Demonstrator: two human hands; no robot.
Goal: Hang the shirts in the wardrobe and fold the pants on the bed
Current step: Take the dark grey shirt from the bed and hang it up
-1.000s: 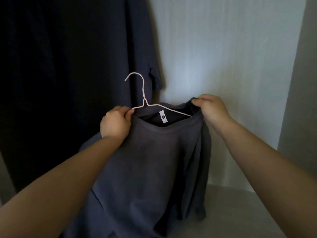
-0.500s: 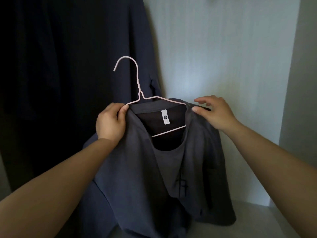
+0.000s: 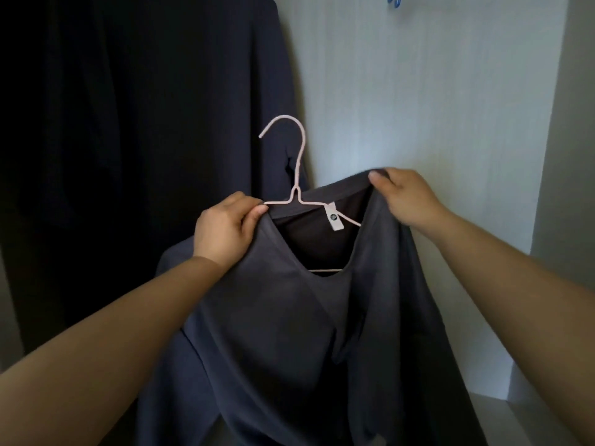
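Inside the wardrobe, left side: dark garments (image 3: 135,149) hang in a dense block, filling that edge, so I see no free room there.
Left hand (image 3: 225,233): my arm reaches up from the lower left, fingers clenched on the shirt's collar edge and the hanger's left shoulder wire together.
Hanger (image 3: 297,175): pale pink wire, hook upright and free in the air, its lower bar visible through the neck opening.
Shirt (image 3: 289,333): dark grey, held in front of me between both hands, the white label (image 3: 333,218) facing me, the body draping down out of view.
Right hand (image 3: 405,196): raised slightly higher, pinching the collar's right side.
Right side: the pale back wall (image 3: 418,107) is bare and open, with a light shelf surface (image 3: 502,416) below.
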